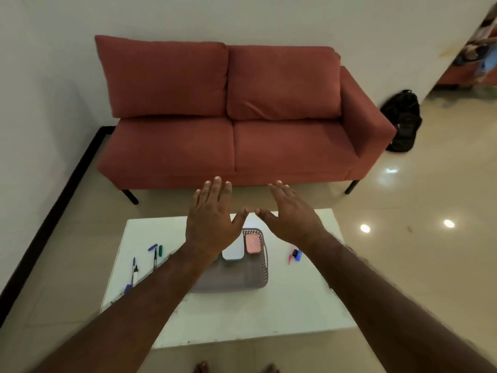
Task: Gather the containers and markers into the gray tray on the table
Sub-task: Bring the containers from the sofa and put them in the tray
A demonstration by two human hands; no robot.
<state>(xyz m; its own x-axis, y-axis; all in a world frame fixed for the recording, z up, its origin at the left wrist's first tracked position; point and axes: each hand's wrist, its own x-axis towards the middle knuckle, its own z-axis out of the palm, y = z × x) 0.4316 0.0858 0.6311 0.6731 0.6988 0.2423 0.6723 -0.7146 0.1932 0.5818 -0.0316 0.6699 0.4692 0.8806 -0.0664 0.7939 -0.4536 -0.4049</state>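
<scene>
A gray perforated tray (262, 275) sits in the middle of a white low table (242, 316). Inside it, at the far end, lie a white container (233, 251) and a pink container (252, 243). Several markers lie on the table's left side: a blue one (152, 247), a green one (160, 250), a black one (155, 258) and a blue-and-white one (133, 273). A pink marker (291, 257) and a blue marker (297, 254) lie right of the tray. My left hand (212, 216) and my right hand (290, 214) hover above the tray's far end, palms down, fingers spread, holding nothing.
A red two-seat sofa (242, 117) stands behind the table against a white wall. A black backpack (403, 122) rests on the tiled floor at the sofa's right. My bare feet (204, 368) show at the table's near edge.
</scene>
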